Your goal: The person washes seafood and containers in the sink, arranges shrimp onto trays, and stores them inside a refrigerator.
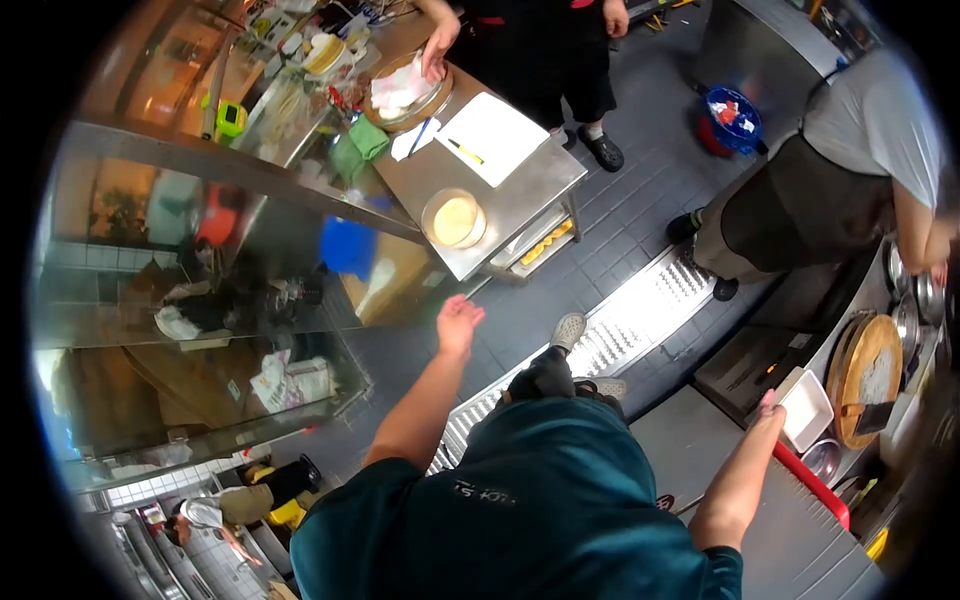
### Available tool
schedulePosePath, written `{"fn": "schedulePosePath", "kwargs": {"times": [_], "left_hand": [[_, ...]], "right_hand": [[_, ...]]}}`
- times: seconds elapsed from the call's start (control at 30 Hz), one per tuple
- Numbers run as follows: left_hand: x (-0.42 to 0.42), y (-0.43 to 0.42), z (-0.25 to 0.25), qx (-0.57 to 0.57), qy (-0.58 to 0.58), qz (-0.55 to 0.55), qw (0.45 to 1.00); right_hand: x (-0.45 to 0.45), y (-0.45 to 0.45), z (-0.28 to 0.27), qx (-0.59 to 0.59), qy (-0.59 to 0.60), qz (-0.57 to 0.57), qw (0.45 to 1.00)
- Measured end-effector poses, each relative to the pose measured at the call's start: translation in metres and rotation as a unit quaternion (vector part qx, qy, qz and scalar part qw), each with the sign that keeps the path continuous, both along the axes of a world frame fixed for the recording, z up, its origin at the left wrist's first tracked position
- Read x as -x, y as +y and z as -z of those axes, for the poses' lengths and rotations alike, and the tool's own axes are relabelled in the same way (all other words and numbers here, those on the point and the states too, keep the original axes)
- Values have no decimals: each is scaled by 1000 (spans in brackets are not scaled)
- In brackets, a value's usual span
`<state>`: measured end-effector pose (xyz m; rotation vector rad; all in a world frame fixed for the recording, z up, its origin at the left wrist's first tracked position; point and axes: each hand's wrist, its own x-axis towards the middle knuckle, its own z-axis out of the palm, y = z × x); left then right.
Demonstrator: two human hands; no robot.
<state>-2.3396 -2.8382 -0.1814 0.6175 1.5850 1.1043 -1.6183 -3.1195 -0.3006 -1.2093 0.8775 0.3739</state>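
My left hand is in the air with its fingers apart and holds nothing. It is nearest to the corner of a steel table, where a round clear container of pale contents stands. On my other side, my right hand grips the near edge of a rectangular white tray. The thumb shows at the rim, while most of the fingers are hidden. A light patch covers the inside of the tray, but I cannot make out what it is.
White paper with a yellow pen lies on the steel table. A co-worker's hand touches a round dish beyond it. Another person in a dark apron stands at the right. Round wooden boards and a red bar edge the right counter.
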Motion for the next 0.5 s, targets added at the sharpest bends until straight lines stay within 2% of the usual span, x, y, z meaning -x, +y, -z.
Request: {"fn": "schedulePosePath", "kwargs": {"times": [0.13,0.2,0.23,0.27,0.3,0.33,0.37,0.4,0.43,0.47,0.5], "left_hand": [[16,46,-3,-47,16,-81,995],[21,71,0,-104,202,-29,973],[22,83,-3,-166,238,23,957],[39,98,23,-258,218,111,934],[50,113,49,-277,234,143,921],[50,117,47,-251,231,168,925],[48,121,44,-225,229,194,927],[49,130,42,-255,387,244,852],[30,129,6,-226,315,272,881],[44,134,6,-256,473,329,777],[35,130,-10,-308,512,336,728]], "right_hand": [[92,31,-40,-33,-15,-41,999],[123,29,-49,-39,-21,-68,997],[135,20,-50,-44,-13,-90,995],[153,13,-57,-27,-3,-78,997],[173,-4,-53,3,-45,-135,990],[199,-9,-63,19,-35,-138,990],[220,-24,-60,36,-76,-144,986],[239,-34,-61,27,-88,-158,983],[266,-31,-79,53,-65,-100,991],[291,-44,-105,98,-31,-146,984],[325,-48,-122,107,-57,-147,982]]}}
